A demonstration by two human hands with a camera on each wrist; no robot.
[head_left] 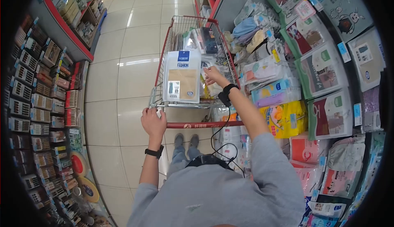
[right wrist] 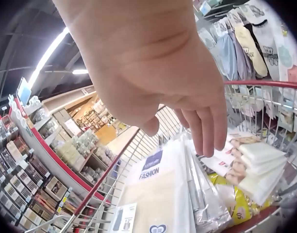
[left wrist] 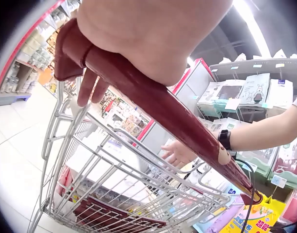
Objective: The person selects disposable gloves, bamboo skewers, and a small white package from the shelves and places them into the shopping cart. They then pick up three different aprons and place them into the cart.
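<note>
My left hand [head_left: 154, 122] grips the left end of the red handle [head_left: 197, 125] of a shopping cart [left wrist: 109, 165]; in the left wrist view the palm lies over the bar with fingertips hanging past it. Over the cart's basket, my right hand [head_left: 214, 77] has loosely bent fingers and nothing in them. Just left of it stands a flat clear package marked FASHION [head_left: 183, 79], with beige contents; more clear packages [right wrist: 204, 189] lean behind it. In the right wrist view, a yellow package [right wrist: 238, 199] and a pack with white folded contents [right wrist: 262, 158] lie below the fingers.
On the right, a display holds bagged garments [head_left: 322, 69], hanging socks [right wrist: 245, 48] and a yellow package [head_left: 283, 118] close beside the cart. Shelves of small boxed goods [head_left: 41, 101] line the left side. Tiled floor [head_left: 139, 38] runs ahead between the shelves.
</note>
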